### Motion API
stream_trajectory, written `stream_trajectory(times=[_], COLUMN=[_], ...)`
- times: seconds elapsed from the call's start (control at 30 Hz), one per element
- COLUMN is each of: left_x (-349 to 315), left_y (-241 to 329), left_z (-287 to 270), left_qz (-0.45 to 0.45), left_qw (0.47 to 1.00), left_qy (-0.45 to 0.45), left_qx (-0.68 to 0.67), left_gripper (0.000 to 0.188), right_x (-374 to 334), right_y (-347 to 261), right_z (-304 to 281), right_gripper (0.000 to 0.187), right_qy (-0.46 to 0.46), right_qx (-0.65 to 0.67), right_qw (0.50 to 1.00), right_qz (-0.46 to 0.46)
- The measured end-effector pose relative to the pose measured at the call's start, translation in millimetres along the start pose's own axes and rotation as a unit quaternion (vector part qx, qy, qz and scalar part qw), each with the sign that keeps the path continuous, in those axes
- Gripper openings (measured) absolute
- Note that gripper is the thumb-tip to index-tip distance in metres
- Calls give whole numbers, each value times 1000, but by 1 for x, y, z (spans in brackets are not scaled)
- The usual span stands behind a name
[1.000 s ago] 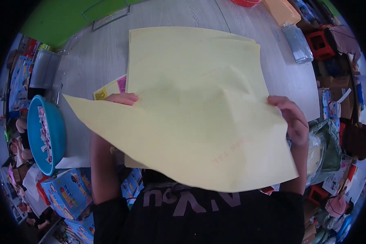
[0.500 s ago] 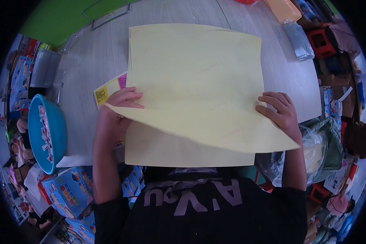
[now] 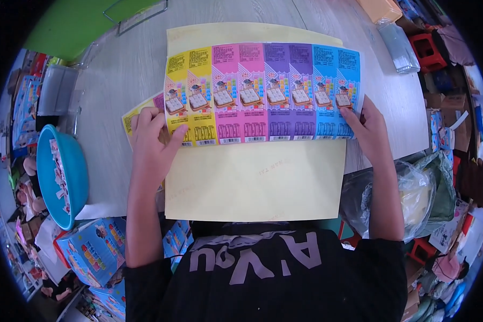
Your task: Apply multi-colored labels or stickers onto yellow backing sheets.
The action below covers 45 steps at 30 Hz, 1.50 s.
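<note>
A printed label sheet [image 3: 252, 94], striped yellow, pink, purple and blue, spans the space between my hands with its coloured face up. My left hand [image 3: 154, 131] grips its lower left corner, thumb on the print and fingers bent at the edge. At the lower right corner my right hand [image 3: 369, 126] pinches it, thumb on top and fingers behind. Beneath lies a stack of pale yellow sheets [image 3: 252, 182], showing at the near side and along the far edge. Part of another printed sheet [image 3: 127, 122] sticks out beside my left hand.
A teal basin [image 3: 79, 182] with small printed pieces stands left of the grey table [image 3: 118, 64]. Blue printed boxes [image 3: 94, 249] sit near left. At right are a clear plastic bag [image 3: 408, 198], a plastic-wrapped pack [image 3: 400, 48] and a red stool [image 3: 428, 51].
The sheet showed its pale yellow side, with its near edge lifted and curled. Now its coloured printed side faces up, and it sits farther from my body.
</note>
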<state>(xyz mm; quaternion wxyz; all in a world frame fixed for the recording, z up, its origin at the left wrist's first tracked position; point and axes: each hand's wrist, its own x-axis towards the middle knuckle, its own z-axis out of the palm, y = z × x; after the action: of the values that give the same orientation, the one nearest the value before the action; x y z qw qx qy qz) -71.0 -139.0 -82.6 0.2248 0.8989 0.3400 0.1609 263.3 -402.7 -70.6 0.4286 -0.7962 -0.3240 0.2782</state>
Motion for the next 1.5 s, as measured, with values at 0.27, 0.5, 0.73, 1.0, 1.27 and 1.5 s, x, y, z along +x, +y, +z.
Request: stream_trajectory(times=[0.27,0.5,0.73,1.0,1.27,1.5], left_x=[-3,-8,-16,-11,-10,-26], left_y=[-4,23,67,62,60,44], left_z=[1,3,17,20,20,7], left_qz=[39,87,241,244,252,277], left_qw=[996,979,945,938,937,931], left_qy=[14,56,-183,-216,-217,-221], left_qx=[80,177,124,116,110,89], left_gripper=[36,61,73,80,82,70], right_x=[-3,-5,-6,-25,-28,-24], right_y=[-12,5,0,-27,-39,-37], right_z=[10,18,23,32,82,84], right_gripper=[31,45,65,50,69,68], right_qy=[45,142,140,162,-224,-224], right_qx=[-182,-309,-284,-454,-379,-358], right_qw=[982,932,942,818,799,814], right_qz=[-19,-128,-114,-315,-409,-398])
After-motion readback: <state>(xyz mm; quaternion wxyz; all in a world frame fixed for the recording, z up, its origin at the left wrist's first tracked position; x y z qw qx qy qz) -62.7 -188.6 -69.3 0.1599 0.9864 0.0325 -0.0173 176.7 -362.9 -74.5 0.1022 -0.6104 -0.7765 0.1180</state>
